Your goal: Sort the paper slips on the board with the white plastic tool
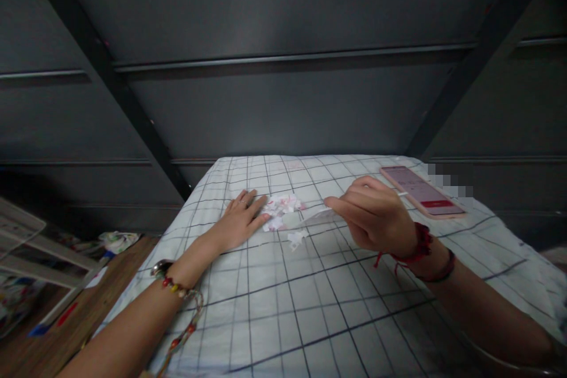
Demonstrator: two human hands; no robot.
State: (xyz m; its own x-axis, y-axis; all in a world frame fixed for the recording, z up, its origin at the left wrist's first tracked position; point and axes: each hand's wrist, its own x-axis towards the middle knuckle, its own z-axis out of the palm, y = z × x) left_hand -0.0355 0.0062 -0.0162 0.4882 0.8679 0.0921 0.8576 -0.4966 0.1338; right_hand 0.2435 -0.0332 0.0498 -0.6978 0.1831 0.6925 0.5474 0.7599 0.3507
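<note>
My left hand (243, 217) lies flat on the checked white cloth (283, 319), fingers apart, with its thumb and index finger beside a small heap of torn paper scraps (283, 205). A separate paper scrap (297, 240) lies just in front of the heap. To the right, my right hand (372, 212) is closed around a thin, whitish, see-through strip (321, 215). This strip slants left and down toward the scraps; its blur hides its exact kind and whether it touches them. A short white end pokes out behind the right hand's knuckles.
A phone (423, 192) in a pink case lies with its screen lit, right of my right hand. Behind the cloth-covered surface stands a dark panelled wall (274, 106). At lower left are a pale frame (48, 260) and a wooden floor (110, 283).
</note>
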